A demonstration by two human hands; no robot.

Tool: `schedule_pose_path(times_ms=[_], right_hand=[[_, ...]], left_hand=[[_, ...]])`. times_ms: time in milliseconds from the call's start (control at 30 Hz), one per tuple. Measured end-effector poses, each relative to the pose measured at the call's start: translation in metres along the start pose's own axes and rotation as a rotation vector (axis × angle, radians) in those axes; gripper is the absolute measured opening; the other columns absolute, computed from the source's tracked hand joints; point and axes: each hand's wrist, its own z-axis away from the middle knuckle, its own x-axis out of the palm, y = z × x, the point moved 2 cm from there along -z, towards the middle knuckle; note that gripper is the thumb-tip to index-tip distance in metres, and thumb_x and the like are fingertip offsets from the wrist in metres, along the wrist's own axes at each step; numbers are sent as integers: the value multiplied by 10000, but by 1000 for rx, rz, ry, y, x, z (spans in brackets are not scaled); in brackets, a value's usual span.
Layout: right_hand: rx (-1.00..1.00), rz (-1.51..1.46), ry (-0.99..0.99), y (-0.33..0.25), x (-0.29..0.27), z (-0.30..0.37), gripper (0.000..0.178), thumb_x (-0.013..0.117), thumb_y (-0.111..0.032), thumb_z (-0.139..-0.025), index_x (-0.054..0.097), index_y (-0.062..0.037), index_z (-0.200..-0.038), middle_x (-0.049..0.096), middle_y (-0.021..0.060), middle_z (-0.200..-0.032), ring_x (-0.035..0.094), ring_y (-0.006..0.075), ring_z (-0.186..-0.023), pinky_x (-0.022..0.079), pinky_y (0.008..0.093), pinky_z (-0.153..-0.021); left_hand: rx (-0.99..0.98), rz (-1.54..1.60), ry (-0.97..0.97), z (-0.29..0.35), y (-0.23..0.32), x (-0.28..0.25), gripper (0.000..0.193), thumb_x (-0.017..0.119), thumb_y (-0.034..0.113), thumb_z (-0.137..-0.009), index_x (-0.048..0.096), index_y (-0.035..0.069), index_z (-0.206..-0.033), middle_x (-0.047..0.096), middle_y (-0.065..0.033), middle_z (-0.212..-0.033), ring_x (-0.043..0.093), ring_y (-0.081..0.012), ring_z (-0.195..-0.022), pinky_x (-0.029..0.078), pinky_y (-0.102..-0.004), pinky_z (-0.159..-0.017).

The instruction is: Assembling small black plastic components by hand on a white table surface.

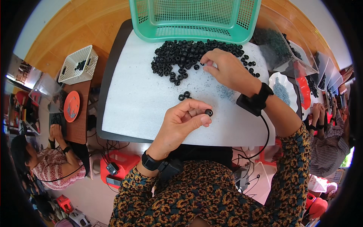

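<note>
My left hand [179,123] is over the near part of a white foam sheet [132,109], closed. Thumb and fingers pinch a small round black part [208,112] with a hole in its end. Further off, my right hand [231,72] reaches to the edge of a heap of similar black parts [185,53]. Its thumb and fingertips are drawn together around a small dark bit that I cannot make out. A few loose black parts [184,95] lie between the heap and my left hand.
A green mesh basket [196,34] stands behind the heap. To the right are a white scalloped dish [281,89] of blue-grey bits and a clear bin [306,62]. Blue-grey bits [225,92] lie scattered on the sheet. A black cable [266,136] hangs from my right wrist. People sit at both sides.
</note>
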Motion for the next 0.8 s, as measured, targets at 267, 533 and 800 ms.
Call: schedule_pose_path(times_ms=[267, 533, 800], right_hand=[[8, 163, -49, 4, 4, 0, 145, 655, -140, -839, 661, -18, -918, 639, 122, -889, 626, 287, -816, 495, 380, -719], [-6, 126, 47, 7, 2, 1, 121, 603, -146, -863, 680, -63, -908, 663, 126, -917, 640, 345, -807, 505, 430, -724], [-27, 162, -2, 2, 3, -2, 103, 638, -109, -847, 671, -41, -917, 646, 118, -871, 624, 318, -813, 497, 389, -721]], left_hand=[[21, 14, -18, -2, -1, 2, 227, 647, 39, -909, 606, -8, -1127, 641, -48, -953, 612, -95, -855, 506, -238, -779], [19, -2, -10, -2, -1, 2, 227, 650, 36, -905, 607, -12, -1123, 643, -49, -957, 611, -97, -856, 506, -240, -780], [18, -10, -8, -2, -2, 0, 219, 645, 33, -909, 606, -12, -1119, 643, -50, -951, 607, -97, -854, 502, -244, -789]])
